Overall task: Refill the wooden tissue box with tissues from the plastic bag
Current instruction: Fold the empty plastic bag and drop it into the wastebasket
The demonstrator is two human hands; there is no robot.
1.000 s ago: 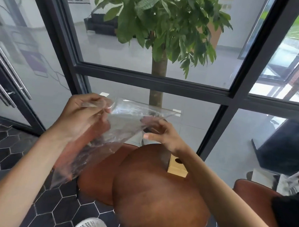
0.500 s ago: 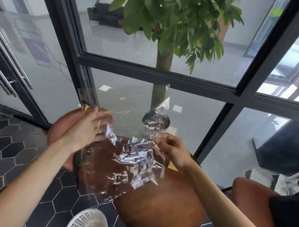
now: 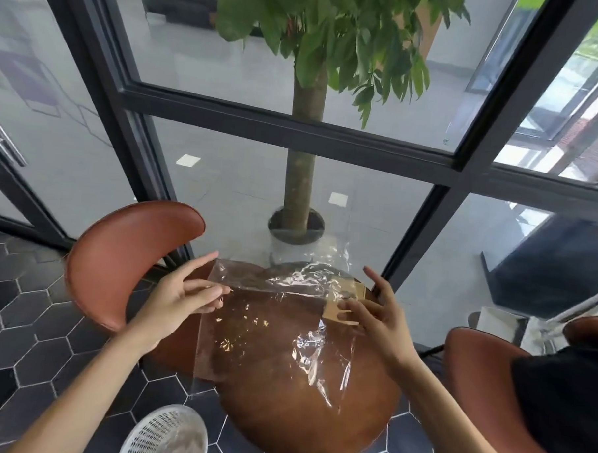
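A clear plastic bag (image 3: 272,331) lies spread out, mostly flat, over the round brown table (image 3: 303,418); I see no tissues inside it. The wooden tissue box (image 3: 351,292) stands at the table's far right edge, partly under the bag's right corner. My left hand (image 3: 181,300) is at the bag's left edge, thumb and fingers pinching the film. My right hand (image 3: 372,311) hovers at the bag's right side with fingers spread, fingertips resting on the film over the box.
A brown leather chair (image 3: 128,253) stands to the left of the table, another (image 3: 483,374) to the right. A white mesh basket (image 3: 168,436) sits on the dark hexagon-tiled floor near me. A potted tree (image 3: 297,223) and a glass wall lie just beyond the table.
The bag was held up in the air and crumpled between both hands; now it is lowered and spread over the table. My right hand has let go and opened its fingers.
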